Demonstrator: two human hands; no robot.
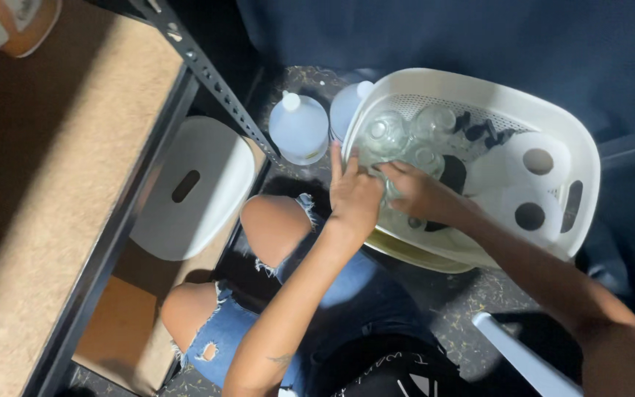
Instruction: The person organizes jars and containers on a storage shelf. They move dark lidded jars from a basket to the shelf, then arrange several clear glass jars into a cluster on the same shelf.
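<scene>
- Head view: both hands were down inside the cream plastic laundry basket (pixel 586 158), close together at its near left corner.
- The left hand (pixel 354 195) lay with fingers spread and pressed flat on a cluster of clear glass jars (pixel 406 136) that stood in the basket; it was not closed round any one of them.
- The right hand (pixel 417 192) reached in from the other side, its fingers curled against the lower jars just beside the left hand; whether it truly gripped one could not be told, since the glass blurred together there.
- Several jars were in the basket, so the handling of them looked well along, though no jar was clear of the basket and none was seen lifted.
- Beyond the right hand, further along the basket, lay white paper rolls (pixel 538 184) and some dark items, apart from the jars.
- Just past the left hand, outside the basket, two translucent plastic jugs with white caps (pixel 299 129) stood on the dark speckled floor (pixel 472 301), untouched.
- Well to the left of both hands a white plastic lid with a slot handle (pixel 192 187) rested on the lower board of a black metal shelf unit (pixel 207 73).
- The person knelt on the floor, bare knees under the forearms.
</scene>
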